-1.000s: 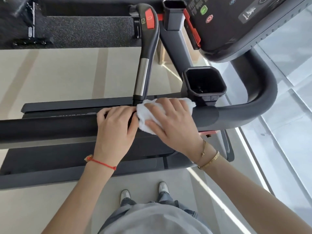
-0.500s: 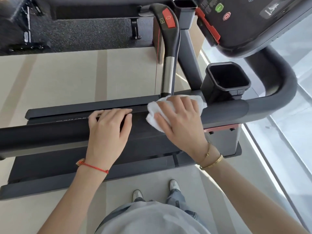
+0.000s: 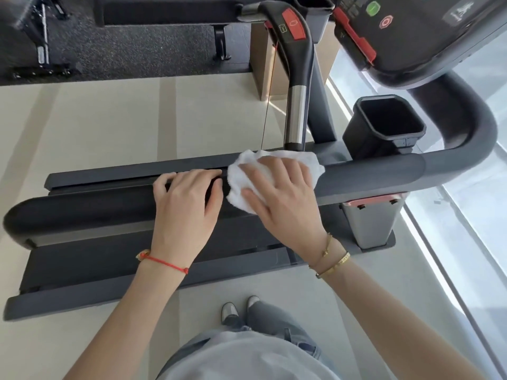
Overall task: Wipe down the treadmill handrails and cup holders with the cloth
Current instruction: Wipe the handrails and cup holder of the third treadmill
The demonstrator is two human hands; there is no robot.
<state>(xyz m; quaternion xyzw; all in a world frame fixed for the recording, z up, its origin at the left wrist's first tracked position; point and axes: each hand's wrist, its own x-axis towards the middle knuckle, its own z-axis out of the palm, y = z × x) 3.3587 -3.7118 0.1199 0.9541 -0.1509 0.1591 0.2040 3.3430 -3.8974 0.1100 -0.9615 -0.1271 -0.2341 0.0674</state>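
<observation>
A crumpled white cloth point(image 3: 311, 163) lies on the thick dark handrail point(image 3: 82, 212), just below the base of a chrome-and-black lever. My right hand point(image 3: 279, 198) presses flat on the cloth with spread fingers, the thumb on the cloth's near edge. Just left of the cloth, my left hand point(image 3: 186, 207) rests on the bare rail, fingers draped over its top. A black square cup holder point(image 3: 362, 144) stands behind the rail, to the right of the cloth. Another cup holder point(image 3: 315, 23) shows at the top edge.
The lever point(image 3: 296, 78) with a red button rises behind the cloth. The console point(image 3: 411, 37) with green and red buttons hangs at top right. The rail curves up to the right point(image 3: 472, 133). The treadmill deck point(image 3: 109, 264) lies below, and my feet stand on pale floor.
My right hand has slid the cloth left along the rail, closing the gap to my left hand. The left hand has stayed on the rail. The view has shifted slightly.
</observation>
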